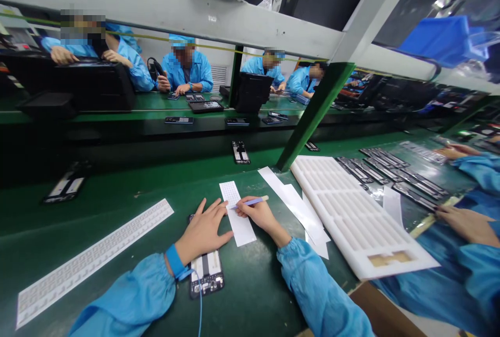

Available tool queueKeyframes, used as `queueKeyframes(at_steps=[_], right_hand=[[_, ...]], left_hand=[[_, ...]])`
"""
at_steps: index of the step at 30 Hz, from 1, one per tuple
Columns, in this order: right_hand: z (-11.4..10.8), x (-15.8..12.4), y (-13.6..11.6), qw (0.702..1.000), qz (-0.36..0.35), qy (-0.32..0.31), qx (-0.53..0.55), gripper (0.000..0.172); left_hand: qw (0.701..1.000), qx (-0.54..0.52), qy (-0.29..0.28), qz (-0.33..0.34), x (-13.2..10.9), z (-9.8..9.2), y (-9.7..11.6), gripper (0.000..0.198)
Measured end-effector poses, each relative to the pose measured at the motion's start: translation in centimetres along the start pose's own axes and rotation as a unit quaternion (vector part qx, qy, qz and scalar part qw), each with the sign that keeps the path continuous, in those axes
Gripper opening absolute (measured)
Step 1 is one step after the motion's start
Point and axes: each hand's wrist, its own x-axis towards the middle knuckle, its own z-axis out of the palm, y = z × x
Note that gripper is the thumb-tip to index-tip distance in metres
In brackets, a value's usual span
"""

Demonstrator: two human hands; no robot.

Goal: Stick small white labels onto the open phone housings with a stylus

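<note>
My left hand (203, 228) lies with fingers spread over an opened phone (207, 275), whose lower end shows below the wrist. Its fingertips reach the left edge of a narrow white sheet (241, 228) with rows of small marks on its upper half. A lilac pen (254, 201) with a pale end is pinched in my right hand (261, 215), its tip at the marked rows. A blue wrist strap with a cord circles my left wrist. The middle of the phone is hidden under my hand.
A long sheet of small labels (94, 260) lies at left. To the right are white paper strips (299, 209), a white slotted foam tray (330, 212), several phone parts and a co-worker's hands. A green post (316, 118) rises ahead. Other people sit across the bench.
</note>
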Motion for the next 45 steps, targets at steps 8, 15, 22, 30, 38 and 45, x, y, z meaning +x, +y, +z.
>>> queueKeyframes(at_steps=[8,15,22,30,38,45], right_hand=[[0.0,0.0,-0.3,1.0,0.008,0.012,0.024,0.033],[0.0,-0.1,-0.4,0.999,0.011,0.024,0.045,0.037],[0.4,-0.9,-0.8,0.996,0.023,0.054,0.07,0.038],[7.9,-2.1,-2.2,0.996,0.034,-0.033,0.08,0.038],[9.6,-1.6,-1.4,0.997,0.046,-0.035,0.048,0.031],[9.3,-1.6,-1.0,0.997,0.049,-0.047,0.028,0.029]], left_hand=[[1.0,-0.003,0.004,0.001,-0.1,-0.1,-0.1,0.043],[0.999,-0.015,0.032,0.007,0.0,0.2,0.2,0.041],[0.987,-0.03,0.147,-0.058,-3.0,-2.6,-1.2,0.024],[0.987,-0.019,0.145,-0.06,-9.9,-1.6,-3.3,0.039],[0.99,0.014,0.118,-0.073,-9.4,-1.1,-3.4,0.057],[0.991,0.02,0.113,-0.072,-9.4,-1.3,-3.1,0.054]])
